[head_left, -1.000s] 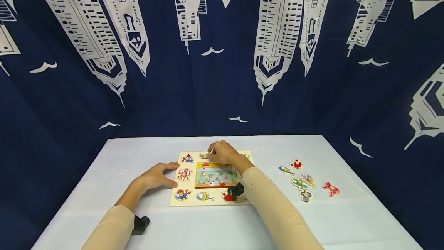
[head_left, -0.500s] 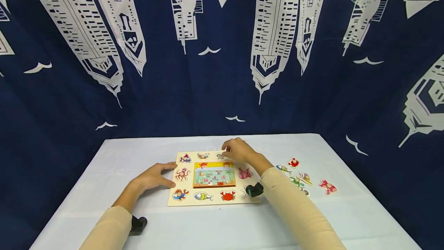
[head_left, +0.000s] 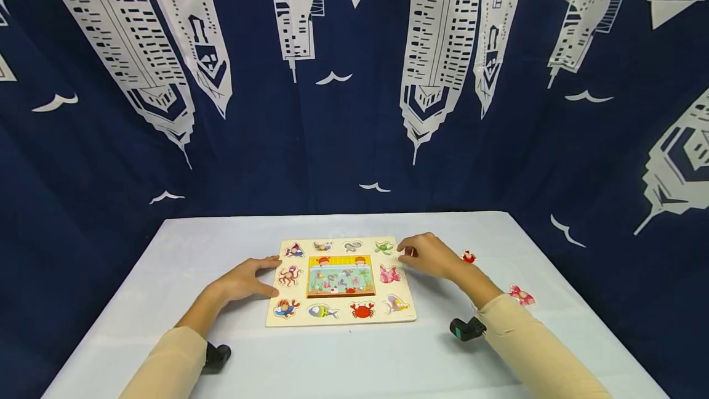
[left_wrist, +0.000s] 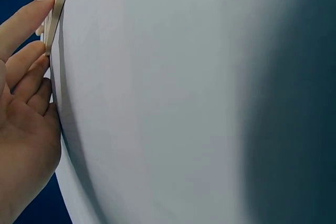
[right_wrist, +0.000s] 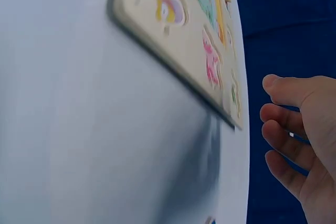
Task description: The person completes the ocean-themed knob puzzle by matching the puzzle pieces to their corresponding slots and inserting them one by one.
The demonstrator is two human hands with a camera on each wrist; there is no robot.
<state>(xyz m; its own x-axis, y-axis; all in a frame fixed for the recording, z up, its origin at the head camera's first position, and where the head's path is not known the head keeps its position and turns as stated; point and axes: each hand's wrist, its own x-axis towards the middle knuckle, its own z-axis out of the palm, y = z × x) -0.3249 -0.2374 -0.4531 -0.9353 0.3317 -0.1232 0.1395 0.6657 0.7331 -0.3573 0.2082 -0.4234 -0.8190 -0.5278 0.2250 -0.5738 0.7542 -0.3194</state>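
A wooden peg puzzle board [head_left: 343, 316] with sea animal pictures lies flat on the white table. My left hand [head_left: 246, 281] touches its left edge, thumb and fingers spread; in the left wrist view its fingers [left_wrist: 31, 19] lie along the board's edge, with small knobs beyond. My right hand [head_left: 426, 255] is just right of the board's upper right corner, its fingers loosely bent with nothing between them in the right wrist view. Right of it lie a red crab piece [head_left: 468, 256] and a pink piece [head_left: 522, 295]. My right forearm hides the other loose pieces.
An aquarium picture [head_left: 341, 276] fills the board's middle. Black wrist cameras [head_left: 468, 329] hang under both sleeves. A dark blue curtain [head_left: 332, 140] with white building prints stands behind the table's back edge [head_left: 332, 215].
My right hand has moved right from the board's top row, off the board toward the loose pieces, uncovering the right-hand pictures. My left hand stays at the left edge.
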